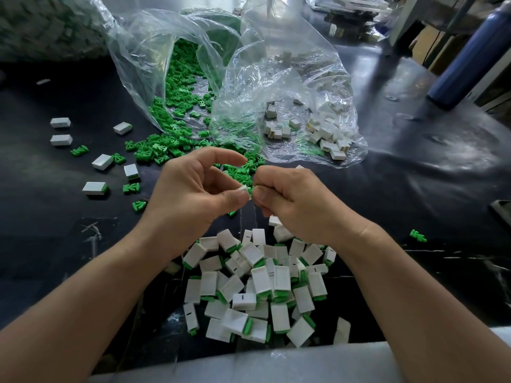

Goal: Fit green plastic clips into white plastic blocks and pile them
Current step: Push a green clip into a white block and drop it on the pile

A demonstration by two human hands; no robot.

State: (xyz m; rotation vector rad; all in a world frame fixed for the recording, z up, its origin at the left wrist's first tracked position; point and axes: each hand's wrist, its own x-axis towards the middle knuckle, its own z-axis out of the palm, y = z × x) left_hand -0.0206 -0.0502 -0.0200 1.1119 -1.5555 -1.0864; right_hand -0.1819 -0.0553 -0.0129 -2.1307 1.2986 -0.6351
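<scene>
Green clip (250, 190), by its look light, stiff and small enough to slip, is pinched at its tail by the right hand (293, 205), meeting the white block (244, 189) pinched endwise in the left hand (190, 189), above the near pile (260, 286) on the worktop (414, 189).

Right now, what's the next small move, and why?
Probably push the green clip fully into the white block. The right hand pinches the clip, the left hand pinches the block, and green shows between them, so it looks not yet seated.
</scene>
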